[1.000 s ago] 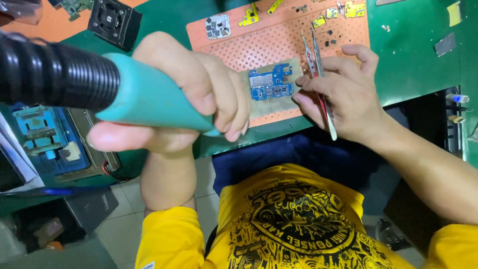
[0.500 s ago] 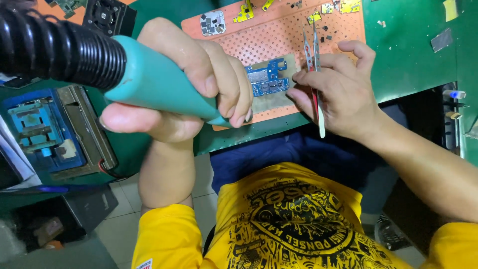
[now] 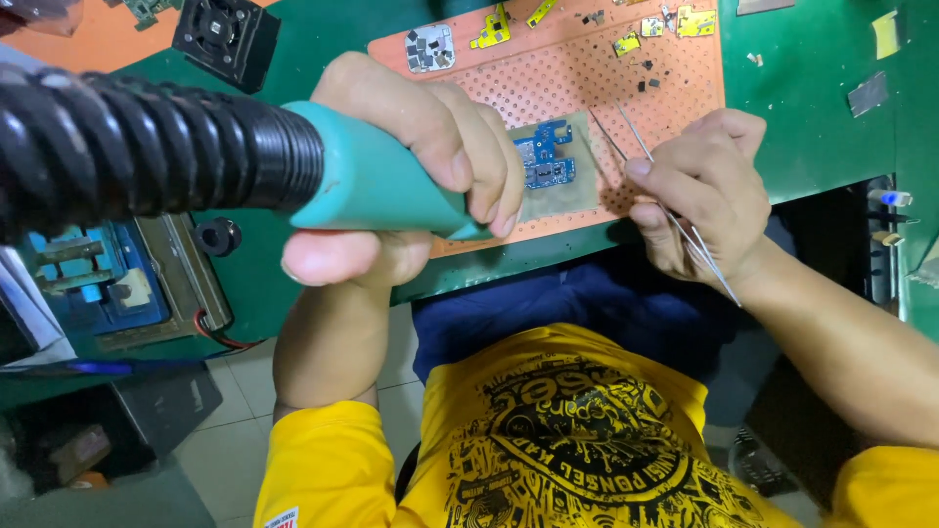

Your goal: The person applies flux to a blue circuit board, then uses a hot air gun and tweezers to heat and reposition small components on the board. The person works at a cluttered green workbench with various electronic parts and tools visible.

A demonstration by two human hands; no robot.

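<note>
Landmark: orange mat (image 3: 587, 88), perforated, lying on a green bench (image 3: 802, 108).

1. Board (image 3: 544, 156): small blue circuit board on a pale square pad, on the near part of the mat, between the two hands.
2. Left hand (image 3: 411, 166): fingers wrapped tight round the teal handle (image 3: 377, 186) of a hot-air tool, thumb under it. The handle's front end points toward the board, just left of it; the nozzle tip is hidden behind the fingers.
3. Hose (image 3: 147, 147): black ribbed hose running from the handle's back end off to the left, well clear of the mat.
4. Right hand (image 3: 699, 191): at the mat's near right corner, fingers pinched together on tweezers (image 3: 675, 220). Their thin metal tips lie over the mat just right of the board, not touching it as far as can be seen; their back end sticks out past the wrist toward the body.
5. Chip plate (image 3: 430, 47): small grey plate with dark squares, at the mat's far left edge.
6. Yellow parts (image 3: 494, 27): several small yellow pieces along the mat's far edge.
7. Fan (image 3: 225, 37): black square fan, left of the mat on the bench.
8. Blue jig (image 3: 93, 284): blue fixture in a metal frame, well left of the mat at the bench's near edge.
9. Shirt (image 3: 567, 440): yellow, printed, below the mat's near edge.
</note>
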